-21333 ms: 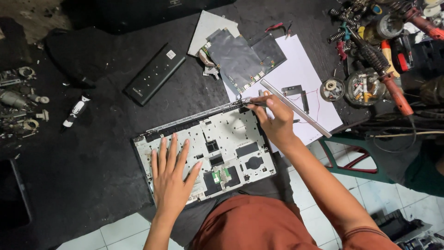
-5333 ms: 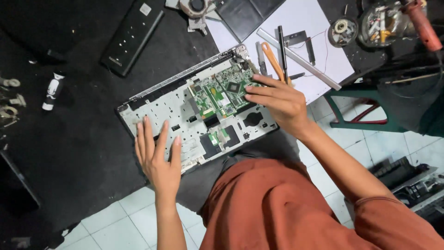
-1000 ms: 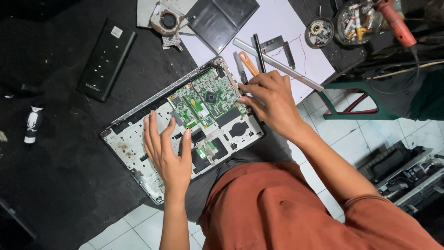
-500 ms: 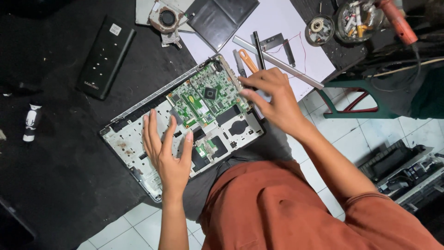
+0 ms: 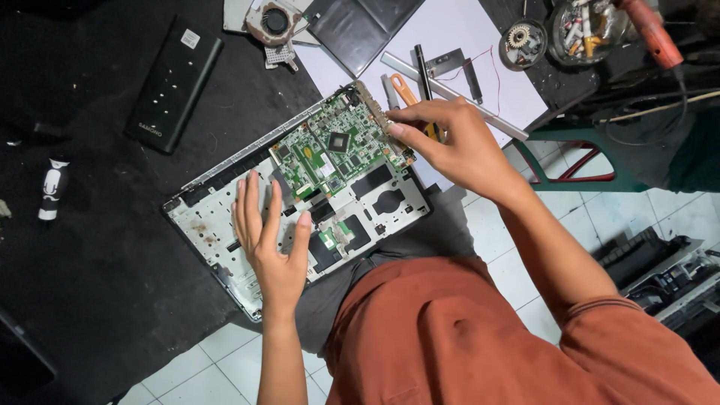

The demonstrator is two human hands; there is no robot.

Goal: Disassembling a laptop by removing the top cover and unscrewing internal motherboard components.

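An opened laptop base (image 5: 217,225), white inside, lies tilted on a black mat, partly resting on my lap. A green circuit board (image 5: 334,146) sits in its upper right part. My left hand (image 5: 268,244) lies flat on the base with fingers spread, holding nothing. My right hand (image 5: 450,142) reaches to the board's right edge, its fingertips pinching that edge. An orange-handled screwdriver (image 5: 406,94) lies under my right hand on a white paper sheet (image 5: 450,30).
A black battery pack (image 5: 174,82) lies at upper left. A cooling fan (image 5: 274,22) and a dark panel (image 5: 360,26) sit at the top. A metal strip (image 5: 450,94), small parts and tools crowd the upper right. A small tube (image 5: 51,187) lies far left.
My right hand has shifted along the board's right edge and now pinches it. The view has drifted slightly. My left hand has stayed flat on the base.
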